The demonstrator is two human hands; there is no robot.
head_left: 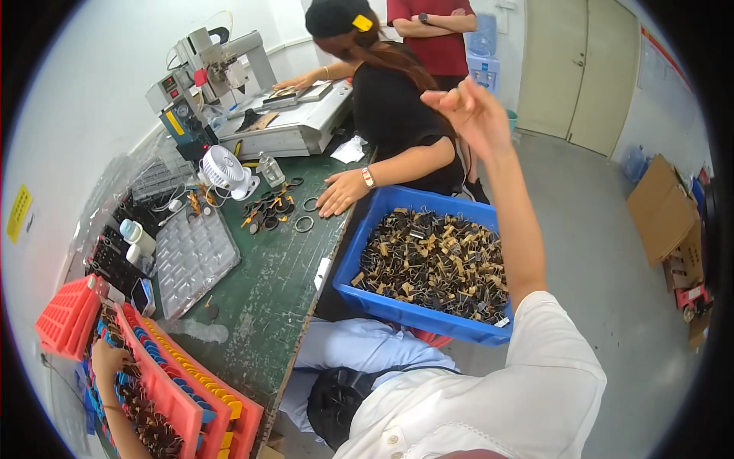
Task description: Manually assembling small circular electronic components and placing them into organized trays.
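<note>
My left hand (111, 358) reaches down at the lower left into rows of dark and blue pieces beside a salmon-red slotted rack (170, 394). Its fingertips are hidden among the pieces, so any hold does not show. Raised high over the right side, my right hand (478, 115) has loosely bent, separate fingers, with nothing visible in them. Below and to its left is a blue bin (428, 323) heaped with black binder clips (436, 260), many with tan pieces on them. More red racks alongside hold blue and yellow parts (202, 359).
A co-worker (397, 99) leans over a machine (222, 84), one hand on the green table (267, 306). Black rings (267, 210), a white fan (224, 168), a bottle (271, 170) and a clear plastic tray (197, 256) lie there. Another person (432, 30) stands behind. Cardboard boxes (665, 214) sit right.
</note>
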